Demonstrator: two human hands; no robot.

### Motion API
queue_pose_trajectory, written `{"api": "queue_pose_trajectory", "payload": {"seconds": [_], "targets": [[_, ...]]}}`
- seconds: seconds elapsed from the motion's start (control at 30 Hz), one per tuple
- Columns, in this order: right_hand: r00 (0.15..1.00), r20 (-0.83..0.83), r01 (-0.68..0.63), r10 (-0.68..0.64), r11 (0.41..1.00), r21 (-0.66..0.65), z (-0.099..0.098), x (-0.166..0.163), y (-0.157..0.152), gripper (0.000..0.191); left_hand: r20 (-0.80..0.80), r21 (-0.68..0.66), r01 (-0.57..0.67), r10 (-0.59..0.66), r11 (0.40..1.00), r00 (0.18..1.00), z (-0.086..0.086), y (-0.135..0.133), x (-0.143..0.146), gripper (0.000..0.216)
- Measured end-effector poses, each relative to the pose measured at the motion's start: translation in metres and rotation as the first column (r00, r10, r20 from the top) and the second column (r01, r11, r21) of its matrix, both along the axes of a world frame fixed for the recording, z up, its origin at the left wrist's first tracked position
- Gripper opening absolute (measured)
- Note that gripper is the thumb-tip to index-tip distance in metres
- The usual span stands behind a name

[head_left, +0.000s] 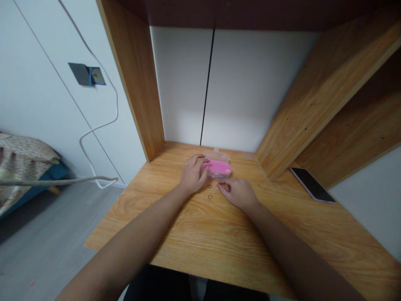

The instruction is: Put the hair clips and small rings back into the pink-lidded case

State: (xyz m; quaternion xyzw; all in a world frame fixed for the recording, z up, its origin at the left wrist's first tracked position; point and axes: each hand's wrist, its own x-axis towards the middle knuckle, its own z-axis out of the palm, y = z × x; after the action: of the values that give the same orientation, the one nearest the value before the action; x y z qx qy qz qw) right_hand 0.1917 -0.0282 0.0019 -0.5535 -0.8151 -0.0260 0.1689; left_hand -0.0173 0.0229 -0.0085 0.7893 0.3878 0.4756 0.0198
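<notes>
A small clear plastic case with a pink insert (pixel 218 167) lies on the wooden desk, its see-through lid (pixel 216 156) tipped open toward the back wall. My left hand (pixel 194 174) grips the case's left end, thumb in front and fingers over the top. Just in front of the case, my right hand (pixel 240 193) is low over the desk with thumb and fingertips pinched together. Whatever may be in that pinch is too small to make out. Between the hands lie two thin dark rings, a farther ring (pixel 209 186) and a nearer ring (pixel 210 197).
A phone (pixel 312 184) lies at the right beside a slanted wooden panel (pixel 313 108). Another wooden panel (pixel 134 79) rises at the desk's left, and a dark shelf (pixel 225 14) hangs overhead. A white cable (pixel 116 104) dangles by the left wall.
</notes>
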Motion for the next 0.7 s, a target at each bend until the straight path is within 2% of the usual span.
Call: {"api": "queue_pose_trajectory", "payload": {"seconds": [0.17,0.43,0.53,0.6,0.7], "targets": [[1.000,0.015,0.012,-0.011,0.996,-0.089,0.0008,-0.0007,0.0011,0.028,0.037,0.026,-0.002,0.001,1.000,0.999,0.0027,-0.0005,-0.0013,0.023],[0.993,-0.111,-0.044,0.029,0.990,-0.131,-0.0063,0.0008,0.0034,0.011,0.046,0.058,0.027,-0.030,0.998,0.999,0.0017,-0.0003,-0.0017,0.024],[0.982,-0.166,-0.098,0.090,0.994,-0.045,-0.0074,0.0011,0.0030,0.009,0.036,0.085,0.054,-0.058,0.995,0.998,0.0011,-0.0003,-0.0016,0.023],[0.962,-0.228,-0.133,0.149,0.987,0.086,-0.0064,0.0004,0.0023,0.009,0.009,0.114,0.090,-0.092,0.989,0.996,0.0008,-0.0009,-0.0016,0.022],[0.905,-0.318,-0.198,0.284,0.940,0.277,-0.0040,-0.0009,0.0015,0.008,-0.065,0.161,0.160,-0.152,0.974,0.986,0.0005,-0.0023,-0.0012,0.022]]}}
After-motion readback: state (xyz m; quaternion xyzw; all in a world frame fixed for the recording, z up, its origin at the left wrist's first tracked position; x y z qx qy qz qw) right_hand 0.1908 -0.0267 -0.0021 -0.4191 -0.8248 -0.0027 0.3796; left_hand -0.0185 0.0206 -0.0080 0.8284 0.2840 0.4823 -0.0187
